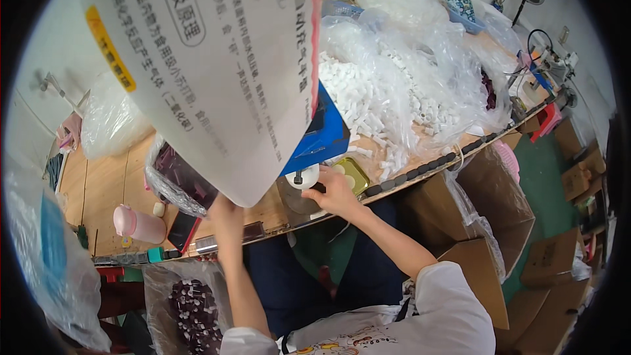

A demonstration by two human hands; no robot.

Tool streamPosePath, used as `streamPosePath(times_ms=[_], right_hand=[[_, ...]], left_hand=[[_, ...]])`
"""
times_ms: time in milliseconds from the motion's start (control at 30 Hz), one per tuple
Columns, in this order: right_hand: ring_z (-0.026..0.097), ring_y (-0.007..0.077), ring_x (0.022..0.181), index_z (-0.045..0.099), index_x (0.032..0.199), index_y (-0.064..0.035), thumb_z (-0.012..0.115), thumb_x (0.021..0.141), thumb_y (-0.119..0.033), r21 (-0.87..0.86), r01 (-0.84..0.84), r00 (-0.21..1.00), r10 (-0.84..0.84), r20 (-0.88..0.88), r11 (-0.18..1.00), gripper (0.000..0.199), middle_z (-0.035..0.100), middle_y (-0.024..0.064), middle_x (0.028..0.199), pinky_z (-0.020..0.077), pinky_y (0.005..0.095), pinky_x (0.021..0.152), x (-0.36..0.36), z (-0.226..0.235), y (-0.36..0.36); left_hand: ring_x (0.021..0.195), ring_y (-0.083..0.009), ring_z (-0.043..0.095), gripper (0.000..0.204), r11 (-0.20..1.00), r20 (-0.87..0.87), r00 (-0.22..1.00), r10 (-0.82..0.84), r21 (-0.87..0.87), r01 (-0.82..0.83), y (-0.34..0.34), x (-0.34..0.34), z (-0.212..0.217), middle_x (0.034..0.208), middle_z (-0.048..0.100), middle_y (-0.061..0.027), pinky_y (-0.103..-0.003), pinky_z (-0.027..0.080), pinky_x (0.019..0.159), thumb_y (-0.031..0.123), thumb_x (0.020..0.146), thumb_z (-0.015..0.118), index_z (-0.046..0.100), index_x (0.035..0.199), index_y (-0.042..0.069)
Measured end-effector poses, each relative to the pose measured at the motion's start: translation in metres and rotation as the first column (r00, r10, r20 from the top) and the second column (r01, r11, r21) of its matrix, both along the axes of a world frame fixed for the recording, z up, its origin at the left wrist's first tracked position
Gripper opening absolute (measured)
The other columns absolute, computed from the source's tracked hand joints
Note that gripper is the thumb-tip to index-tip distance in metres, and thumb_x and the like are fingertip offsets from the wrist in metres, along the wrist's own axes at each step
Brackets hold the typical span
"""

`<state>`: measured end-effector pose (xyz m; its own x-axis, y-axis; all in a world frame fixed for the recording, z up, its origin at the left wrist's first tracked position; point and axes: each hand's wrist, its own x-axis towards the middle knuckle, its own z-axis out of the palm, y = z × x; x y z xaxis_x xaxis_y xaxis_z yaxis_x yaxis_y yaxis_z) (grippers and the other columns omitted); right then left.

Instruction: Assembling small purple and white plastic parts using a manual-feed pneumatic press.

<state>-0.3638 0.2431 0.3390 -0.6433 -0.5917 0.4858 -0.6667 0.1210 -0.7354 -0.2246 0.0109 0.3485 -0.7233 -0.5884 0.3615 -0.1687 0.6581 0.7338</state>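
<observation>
My left hand (225,213) reaches up to the plastic-lined container of dark purple pieces (179,172). A large printed paper sheet (217,72) hangs close in front of the view and hides its fingers. My right hand (336,196) is at the front of a blue bench machine (328,137), its thumb and fingers bent together beside the machine's white round part (302,177). Whatever lies between those fingertips is too small to make out. Right behind this hand stands a yellow-green tray (355,174) with pale round things in it.
White plastic pieces (368,92) are heaped on the table under clear plastic bags. A pink bottle (139,223) and a dark phone (183,230) stand at the left. Below the edge are a bag of purple-and-white pieces (194,315) and an open cardboard box (486,204).
</observation>
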Motion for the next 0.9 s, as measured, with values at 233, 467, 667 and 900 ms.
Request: streamPosePath(times_ms=[233,467,667,900], right_hand=[[0.067,0.0314,0.072,0.072,0.086,-0.0046,0.067,0.090,-0.023,-0.024,0.864,0.502,-0.864,-0.047,0.503,0.019,0.071,0.0132,0.079,0.0517,0.0412,0.066,-0.137,-0.014,0.157],[0.064,0.0331,0.093,0.072,0.077,-0.0067,0.072,0.085,-0.034,0.225,0.972,0.209,-0.702,-0.681,0.071,0.028,0.069,0.0127,0.088,0.0431,0.0471,0.081,-0.198,-0.046,0.207],[0.058,0.0319,0.099,0.068,0.078,-0.0040,0.075,0.076,-0.008,-0.115,0.600,0.792,-0.608,-0.052,0.791,0.009,0.064,0.0120,0.097,0.0406,0.0459,0.090,-0.138,-0.012,0.163],[0.064,0.0348,0.094,0.072,0.088,-0.0033,0.076,0.076,-0.004,0.133,0.241,0.900,-0.170,-0.401,0.961,0.014,0.065,0.0150,0.107,0.0504,0.0406,0.087,-0.042,-0.004,0.083]], left_hand=[[0.060,-0.0350,0.066,0.029,0.933,-0.009,0.994,-0.112,-0.345,0.102,0.001,-0.046,-0.056,0.069,0.065,-0.0192,-0.043,0.048,0.056,0.014,0.078,0.082,0.063,0.090,-0.004],[0.083,-0.0165,0.069,0.016,0.930,-0.141,0.979,-0.146,0.317,0.184,0.027,-0.036,-0.039,0.085,0.069,-0.0062,-0.028,0.054,0.077,-0.003,0.080,0.077,0.069,0.093,-0.007],[0.102,-0.0169,0.064,0.033,0.814,-0.274,0.880,-0.388,0.345,0.467,0.071,-0.023,0.003,0.115,0.064,-0.0099,-0.030,0.053,0.093,-0.012,0.076,0.078,0.071,0.107,-0.007],[0.087,-0.0149,0.066,0.029,0.919,-0.244,0.926,-0.289,0.200,0.339,0.075,-0.026,0.000,0.096,0.070,-0.0082,-0.029,0.053,0.078,-0.004,0.075,0.080,0.071,0.103,-0.004]])
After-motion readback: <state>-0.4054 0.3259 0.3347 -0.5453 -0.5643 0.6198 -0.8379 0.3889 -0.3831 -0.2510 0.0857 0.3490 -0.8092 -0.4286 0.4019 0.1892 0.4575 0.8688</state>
